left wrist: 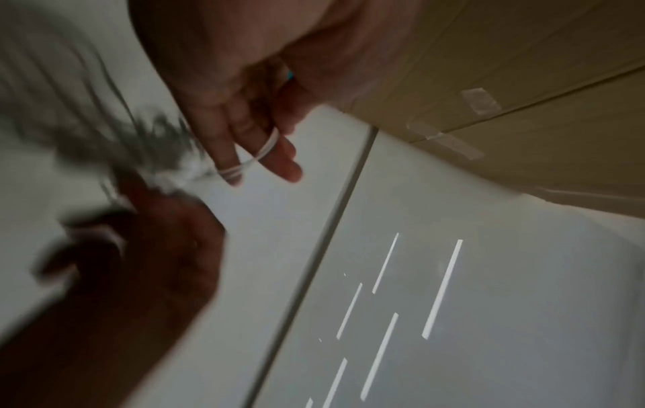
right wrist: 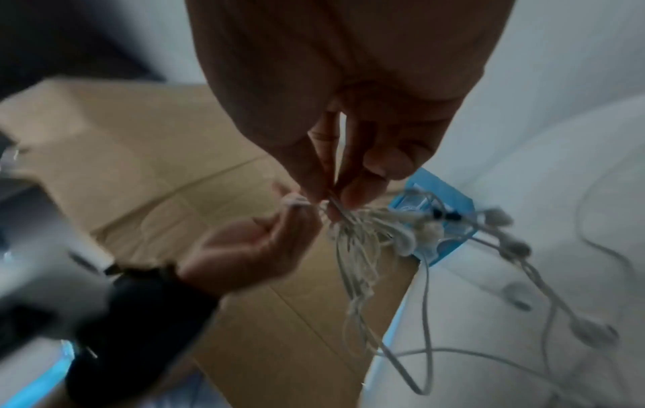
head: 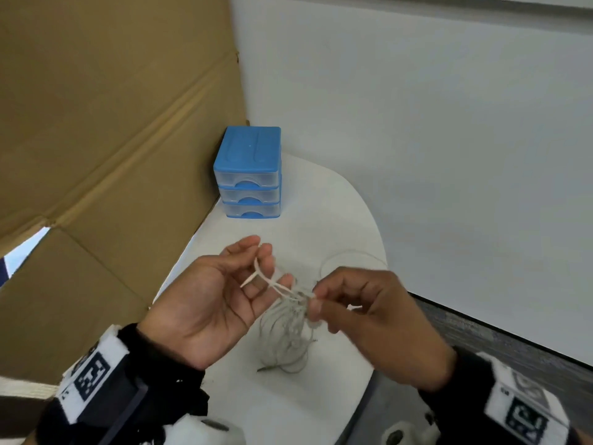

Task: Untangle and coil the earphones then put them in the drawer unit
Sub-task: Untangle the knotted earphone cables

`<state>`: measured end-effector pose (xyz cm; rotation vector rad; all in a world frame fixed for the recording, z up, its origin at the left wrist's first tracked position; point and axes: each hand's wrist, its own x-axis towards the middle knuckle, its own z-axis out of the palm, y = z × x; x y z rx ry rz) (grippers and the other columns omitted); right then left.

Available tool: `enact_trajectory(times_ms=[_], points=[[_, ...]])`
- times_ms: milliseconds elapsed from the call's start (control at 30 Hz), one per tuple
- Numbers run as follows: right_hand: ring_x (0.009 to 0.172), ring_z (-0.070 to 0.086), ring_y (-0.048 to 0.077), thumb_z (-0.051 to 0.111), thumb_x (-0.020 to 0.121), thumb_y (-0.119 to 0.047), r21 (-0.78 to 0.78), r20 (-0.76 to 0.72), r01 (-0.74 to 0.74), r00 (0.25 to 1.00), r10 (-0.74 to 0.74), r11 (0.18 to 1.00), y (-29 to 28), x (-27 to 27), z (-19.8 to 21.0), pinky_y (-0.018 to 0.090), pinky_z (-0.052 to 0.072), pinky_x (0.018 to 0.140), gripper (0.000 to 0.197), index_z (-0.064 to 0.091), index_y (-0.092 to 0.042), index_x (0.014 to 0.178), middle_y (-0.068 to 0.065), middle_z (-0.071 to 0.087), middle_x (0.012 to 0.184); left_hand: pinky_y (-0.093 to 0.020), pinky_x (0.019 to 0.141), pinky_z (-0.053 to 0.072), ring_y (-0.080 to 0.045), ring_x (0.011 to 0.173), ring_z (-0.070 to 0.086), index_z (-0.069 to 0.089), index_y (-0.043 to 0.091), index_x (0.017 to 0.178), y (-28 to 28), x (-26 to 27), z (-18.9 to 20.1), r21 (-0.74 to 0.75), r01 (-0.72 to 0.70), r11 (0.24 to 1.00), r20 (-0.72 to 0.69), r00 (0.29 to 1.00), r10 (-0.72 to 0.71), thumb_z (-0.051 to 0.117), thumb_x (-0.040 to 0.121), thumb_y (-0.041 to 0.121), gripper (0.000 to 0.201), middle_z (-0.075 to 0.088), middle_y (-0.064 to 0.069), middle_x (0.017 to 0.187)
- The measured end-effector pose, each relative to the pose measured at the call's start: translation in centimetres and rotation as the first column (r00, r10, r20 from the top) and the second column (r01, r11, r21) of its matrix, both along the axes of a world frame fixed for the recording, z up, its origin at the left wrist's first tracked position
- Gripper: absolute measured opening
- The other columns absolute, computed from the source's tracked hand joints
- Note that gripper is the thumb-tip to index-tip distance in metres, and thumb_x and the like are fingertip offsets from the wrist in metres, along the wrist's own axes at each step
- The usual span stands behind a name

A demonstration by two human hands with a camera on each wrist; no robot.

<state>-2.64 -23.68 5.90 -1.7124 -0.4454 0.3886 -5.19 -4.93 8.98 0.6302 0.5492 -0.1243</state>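
Observation:
White earphones (head: 285, 335) hang in a tangled bunch above the white table (head: 324, 207). My left hand (head: 260, 252) is palm up. Cable loops lie round its fingers (left wrist: 265, 146), and its thumb and forefinger meet where the cable starts. My right hand (head: 316, 301) pinches the knot of strands between thumb and fingertips (right wrist: 335, 193). Earbuds and loose cable (right wrist: 516, 248) trail from the knot, blurred in the right wrist view. The blue drawer unit (head: 248, 175) stands at the table's far left, its three clear drawers closed.
A large cardboard sheet (head: 96, 139) rises along the table's left side, right beside the drawer unit. A white wall (head: 433, 139) stands behind and to the right. One thin cable loop (head: 353, 252) lies on the table beyond my right hand. Dark floor (head: 513, 335) shows at the right.

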Motion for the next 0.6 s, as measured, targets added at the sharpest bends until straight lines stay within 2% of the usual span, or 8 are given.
enact_trajectory(times_ms=[67,133,233,333,400,500,533,600], points=[[0.05,0.053,0.001,0.073,0.085,-0.012,-0.233,0.14,-0.016,0.989,0.05,0.972,0.3,-0.6,-1.2,0.008,0.037,0.052,0.01,0.072,-0.015,0.076,-0.019,0.063,0.063,-0.05,0.066,0.06,-0.016,0.058,0.072,0.059,0.009,0.094,-0.6,-0.4,0.3,-0.008,0.015,1.0,-0.024,1.0,-0.015,0.047,0.096,0.003,0.013,0.069,-0.006,0.07],[0.056,0.058,0.002,0.072,0.086,-0.017,-0.331,0.194,0.007,0.979,0.061,0.944,0.2,-0.6,-2.1,0.008,0.038,0.053,0.011,0.07,-0.02,0.075,-0.024,0.063,0.067,-0.043,0.059,0.061,-0.015,0.058,0.072,0.058,0.007,0.093,-0.6,-0.8,0.9,-0.013,0.019,1.0,-0.033,0.999,-0.02,0.048,0.094,0.002,0.012,0.069,-0.008,0.067],[0.057,0.061,0.018,0.069,0.087,-0.012,-0.256,0.179,0.061,0.984,-0.015,0.965,-0.2,0.3,-2.5,0.019,0.042,0.05,0.015,0.066,-0.019,0.074,-0.012,0.07,0.071,-0.026,0.048,0.059,-0.009,0.047,0.065,0.059,0.01,0.094,0.6,-0.8,1.7,-0.024,0.057,0.998,-0.044,0.997,-0.058,0.056,0.079,-0.002,0.019,0.067,-0.004,0.068],[0.063,0.059,0.033,0.065,0.088,-0.005,-0.165,0.131,0.121,0.986,-0.099,0.979,-0.7,1.2,-1.8,0.035,0.047,0.056,0.016,0.063,-0.014,0.075,-0.002,0.072,0.072,-0.016,0.032,0.045,-0.005,0.03,0.044,0.056,0.014,0.093,2.2,-0.6,1.7,-0.057,0.155,0.986,-0.027,0.987,-0.157,0.075,0.059,-0.002,0.042,0.061,-0.003,0.073],[0.065,0.06,0.026,0.063,0.087,-0.004,-0.15,0.169,0.136,0.979,-0.111,0.979,-0.8,1.4,-1.4,0.025,0.045,0.057,0.016,0.063,-0.014,0.074,-0.001,0.072,0.071,-0.015,0.026,0.033,-0.006,0.027,0.036,0.058,0.014,0.088,2.7,-0.5,1.8,-0.089,0.236,0.968,-0.001,0.972,-0.237,0.085,0.048,-0.008,0.053,0.06,-0.003,0.073],[0.059,0.058,0.016,0.063,0.087,-0.001,-0.089,0.148,0.16,0.978,-0.146,0.983,-0.9,1.5,-1.0,0.017,0.043,0.052,0.015,0.063,-0.01,0.075,0.002,0.071,0.071,-0.01,0.026,0.022,-0.004,0.026,0.028,0.055,0.016,0.086,2.7,-0.3,1.7,0.086,0.243,0.966,-0.048,0.97,-0.24,0.065,0.074,0.003,0.02,0.057,0.0,0.068],[0.051,0.054,0.012,0.064,0.087,0.0,-0.057,0.124,0.163,0.98,-0.155,0.985,-0.8,1.5,-0.8,0.016,0.04,0.047,0.015,0.064,-0.009,0.075,0.004,0.071,0.072,-0.009,0.028,0.025,-0.005,0.027,0.03,0.055,0.017,0.087,2.5,-0.1,1.7,0.13,0.229,0.965,-0.059,0.973,-0.223,0.057,0.079,0.005,0.014,0.057,0.0,0.068],[0.043,0.049,0.017,0.069,0.086,-0.005,-0.034,0.13,0.142,0.982,-0.136,0.989,-0.7,1.3,-0.7,0.024,0.037,0.042,0.014,0.068,-0.012,0.074,0.004,0.071,0.074,-0.019,0.043,0.052,-0.009,0.036,0.05,0.057,0.017,0.09,1.9,0.0,1.4,0.165,0.187,0.969,-0.056,0.982,-0.18,0.055,0.081,0.007,0.015,0.06,0.0,0.067]])
